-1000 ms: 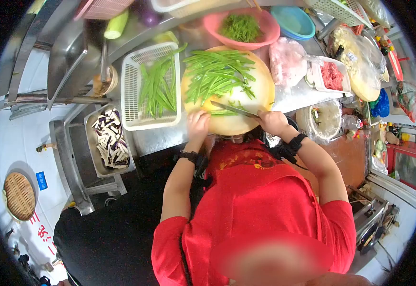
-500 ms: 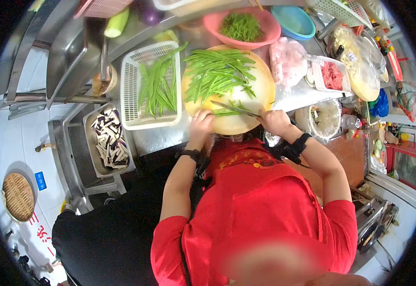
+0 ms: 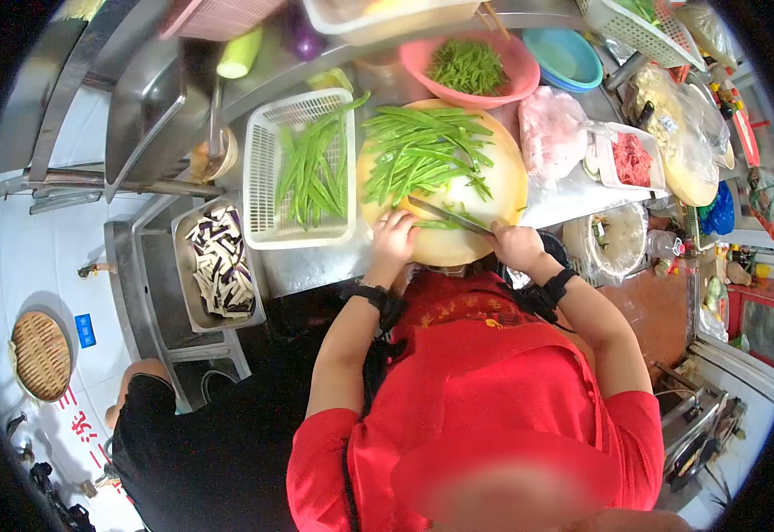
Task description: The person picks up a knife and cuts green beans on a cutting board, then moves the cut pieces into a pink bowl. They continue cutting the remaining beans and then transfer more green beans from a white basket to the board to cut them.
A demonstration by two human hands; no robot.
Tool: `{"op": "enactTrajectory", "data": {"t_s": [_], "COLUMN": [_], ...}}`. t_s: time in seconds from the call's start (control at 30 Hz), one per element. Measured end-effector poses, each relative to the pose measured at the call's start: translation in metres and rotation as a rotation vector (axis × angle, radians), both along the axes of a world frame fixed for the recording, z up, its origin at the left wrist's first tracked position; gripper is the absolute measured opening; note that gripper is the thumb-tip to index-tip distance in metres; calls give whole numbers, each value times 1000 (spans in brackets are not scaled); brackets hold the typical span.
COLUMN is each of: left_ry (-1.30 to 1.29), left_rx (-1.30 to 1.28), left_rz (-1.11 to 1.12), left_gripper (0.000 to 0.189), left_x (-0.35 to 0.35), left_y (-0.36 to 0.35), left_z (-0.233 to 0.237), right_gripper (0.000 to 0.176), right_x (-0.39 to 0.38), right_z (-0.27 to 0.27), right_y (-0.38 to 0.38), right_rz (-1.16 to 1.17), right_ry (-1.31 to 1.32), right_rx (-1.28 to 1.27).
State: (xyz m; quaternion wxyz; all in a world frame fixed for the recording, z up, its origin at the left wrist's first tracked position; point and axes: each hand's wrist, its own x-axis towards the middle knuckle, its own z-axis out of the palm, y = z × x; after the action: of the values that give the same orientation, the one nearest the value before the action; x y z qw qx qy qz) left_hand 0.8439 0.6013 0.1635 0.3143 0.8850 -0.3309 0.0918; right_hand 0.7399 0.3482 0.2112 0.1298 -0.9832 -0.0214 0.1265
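Note:
In my right hand [image 3: 518,246] is the handle of a kitchen knife [image 3: 449,215], its blade slanting to the left over the round cutting board [image 3: 458,253]. My left hand [image 3: 394,238] is closed at the board's near left edge, its fingers on the ends of a few green beans [image 3: 436,224] lying beside the blade. The fingertips are partly hidden. A larger pile of green beans [image 3: 418,155] covers the far side of the board. Left of the board, a white plastic basket [image 3: 254,177] has more long beans in it.
Behind the board are a pink bowl [image 3: 413,66] of shredded greens and blue bowls [image 3: 564,58]. To the right stand bagged meat [image 3: 553,133], a tray of red meat [image 3: 632,160] and a lined bucket [image 3: 582,239]. Cut eggplant fills a pan [image 3: 183,293] at left, near a person in black [image 3: 218,443].
The whole view has shifted slightly, so the scene sits further right and lower. Both hands stay at the board with the knife. More of the person in black shows at left.

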Motion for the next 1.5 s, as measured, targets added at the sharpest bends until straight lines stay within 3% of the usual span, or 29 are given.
{"op": "enactTrajectory", "data": {"t_s": [0.23,0.4,0.67,0.9,1.1,1.3,1.5], "left_ry": [-169,-329,-230,-247,-204,-124,-164], "left_rx": [89,79,17,-4,-53,-59,-75], "left_rz": [-26,124,35,24,130,49,25], "left_gripper": [18,21,20,14,18,18,15], "left_x": [-11,-21,-11,-17,-25,-23,-22], "left_y": [3,4,14,5,2,10,4], "left_z": [-9,4,-6,-9,-18,-21,-20], "right_gripper": [24,26,25,22,25,29,28], "right_x": [-1,1,5,-5,5,-1,4], "right_z": [5,14,-2,26,4,17,14], "right_y": [1,-3,3,0,8,6,8], "right_rz": [1,30,113,122,133,113,121], "right_ry": [22,18,19,-114,8,-70,43], "right_rx": [7,22,-43,15,-86,8,-46]}}
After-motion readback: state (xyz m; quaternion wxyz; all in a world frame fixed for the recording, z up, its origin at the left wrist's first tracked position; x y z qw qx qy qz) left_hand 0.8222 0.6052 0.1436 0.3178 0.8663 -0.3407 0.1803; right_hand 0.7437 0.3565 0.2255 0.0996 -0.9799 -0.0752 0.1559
